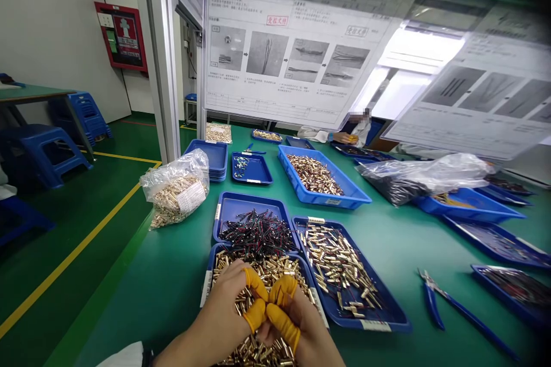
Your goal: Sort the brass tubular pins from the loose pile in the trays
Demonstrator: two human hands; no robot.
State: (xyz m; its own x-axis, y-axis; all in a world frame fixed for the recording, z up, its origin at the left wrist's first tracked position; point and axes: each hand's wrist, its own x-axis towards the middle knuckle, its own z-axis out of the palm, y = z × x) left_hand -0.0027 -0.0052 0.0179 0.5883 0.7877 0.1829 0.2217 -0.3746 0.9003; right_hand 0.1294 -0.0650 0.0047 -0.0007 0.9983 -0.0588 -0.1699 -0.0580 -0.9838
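My left hand (235, 301) and my right hand (293, 315) meet above a blue tray (209, 287) heaped with small brass-coloured metal sleeves (275, 266). Yellow finger cots cover the thumb and forefinger of each hand. Both hands are pinched closed, fingertips touching, and whatever lies between them is too small or hidden to name. Just beyond, black leads with thin red wires (258, 232) pile up in another blue tray (249, 199). To the right, a blue tray (387, 315) holds brass sleeves with thin wires attached (340, 261).
Blue-handled pliers (434, 289) lie at the right. A bag of metal parts (178, 192) stands left, near the table edge. Farther back are a blue bin (340, 199) of brass parts and stacked trays (219, 155). Instruction sheets (284, 89) hang ahead; another person's hand (344, 137) shows behind.
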